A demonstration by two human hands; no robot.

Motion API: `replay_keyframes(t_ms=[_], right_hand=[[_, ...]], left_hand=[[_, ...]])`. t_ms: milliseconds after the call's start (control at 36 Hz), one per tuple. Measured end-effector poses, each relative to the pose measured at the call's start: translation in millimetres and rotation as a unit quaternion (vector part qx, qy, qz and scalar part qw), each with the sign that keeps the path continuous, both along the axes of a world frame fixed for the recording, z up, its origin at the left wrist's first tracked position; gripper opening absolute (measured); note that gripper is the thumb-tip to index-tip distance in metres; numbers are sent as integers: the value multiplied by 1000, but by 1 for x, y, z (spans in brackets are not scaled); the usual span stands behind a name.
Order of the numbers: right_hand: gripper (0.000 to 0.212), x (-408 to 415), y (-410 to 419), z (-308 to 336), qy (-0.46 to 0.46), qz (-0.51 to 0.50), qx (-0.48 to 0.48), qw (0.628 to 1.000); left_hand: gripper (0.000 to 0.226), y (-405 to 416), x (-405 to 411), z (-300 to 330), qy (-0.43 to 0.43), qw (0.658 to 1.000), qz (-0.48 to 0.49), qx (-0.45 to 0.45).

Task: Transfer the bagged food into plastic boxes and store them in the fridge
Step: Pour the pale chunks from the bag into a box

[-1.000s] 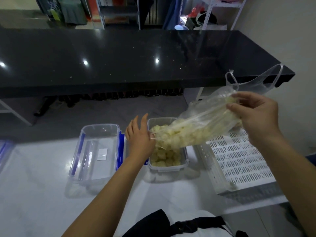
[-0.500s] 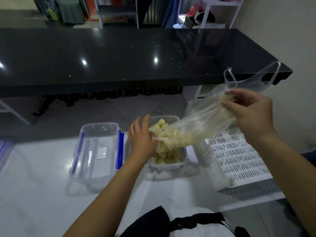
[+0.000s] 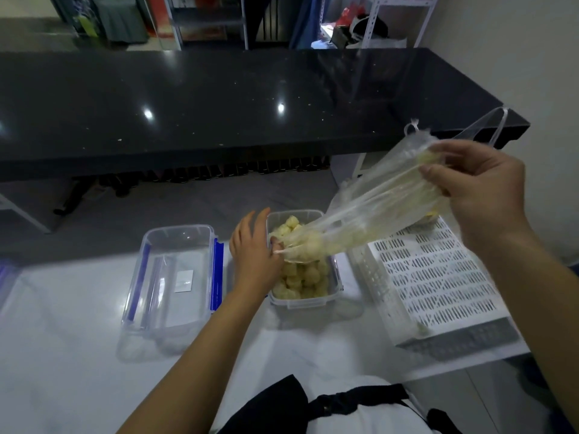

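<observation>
A clear plastic bag (image 3: 372, 211) is stretched at a slant over a clear plastic box (image 3: 305, 300) on the white table. My right hand (image 3: 479, 186) grips the bag's raised closed end, high at the right. My left hand (image 3: 255, 252) pinches the bag's open mouth at the box's left rim. Pale yellow food pieces (image 3: 300, 280) fill the box nearly to the top, and a few still sit in the bag's mouth. The bag's upper part looks almost flat.
A second clear box (image 3: 175, 277) with blue clips lies left of the filled one. A white slotted crate (image 3: 432, 277) lies on the table's right side. A long black counter (image 3: 219, 104) runs across behind. Another container's edge (image 3: 4, 274) shows far left.
Most food pieces have slid from the bag into the box, which is now much fuller. My right hand has lifted the bag's closed end higher, stretching the bag flatter.
</observation>
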State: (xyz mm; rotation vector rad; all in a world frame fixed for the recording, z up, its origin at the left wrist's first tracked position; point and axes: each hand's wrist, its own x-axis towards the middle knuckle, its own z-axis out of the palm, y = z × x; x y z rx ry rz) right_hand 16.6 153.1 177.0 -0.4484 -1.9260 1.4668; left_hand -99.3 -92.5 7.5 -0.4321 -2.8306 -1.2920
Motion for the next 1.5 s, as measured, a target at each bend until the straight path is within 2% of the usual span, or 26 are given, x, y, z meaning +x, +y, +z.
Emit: replay_keyframes(t_ms=[139, 278, 444, 528, 667, 806, 1000, 1111, 1167, 1222, 1333, 1417, 1500], right_hand=[[30, -4, -12, -9, -32, 35, 22, 999], [28, -1, -5, -2, 1, 16, 4, 1000], [30, -3, -17, -26, -75, 47, 30, 996], [28, -2, -15, -30, -69, 25, 17, 997], [27, -1, -22, -36, -71, 48, 2, 996], [16, -5, -25, -34, -51, 35, -11, 998], [16, -11, -23, -31, -31, 32, -24, 999], [16, -13, -22, -30, -37, 35, -27, 998], [14, -12, -23, -34, -45, 35, -26, 998], [14, -10, -25, -37, -50, 34, -27, 998], [15, -5, -29, -41, -57, 39, -26, 997], [17, -1, -32, -43, -60, 47, -16, 997], [18, 4, -33, -47, -64, 48, -5, 997]], left_hand=[[70, 1, 4, 0, -15, 1000, -4, -6], [61, -2, 0, -6, -14, 1000, 5, 8], [67, -8, 1, -17, -27, 1000, 2, -8], [64, -11, 1, -22, -21, 1000, 2, -12], [56, -18, 1, -30, -21, 1000, -2, -14], [54, -19, 2, -30, -16, 1000, -9, -10], [61, -25, 0, -15, -98, 990, -93, 29], [73, -36, -5, -4, -213, 960, -160, 90], [76, -40, -10, 2, -262, 943, -160, 132], [73, -40, -17, 7, -255, 947, -126, 150], [61, -29, -40, 22, -145, 984, -93, 54], [55, -10, -65, 33, -109, 984, -135, -27], [54, 10, -83, 41, -123, 971, -180, -98]])
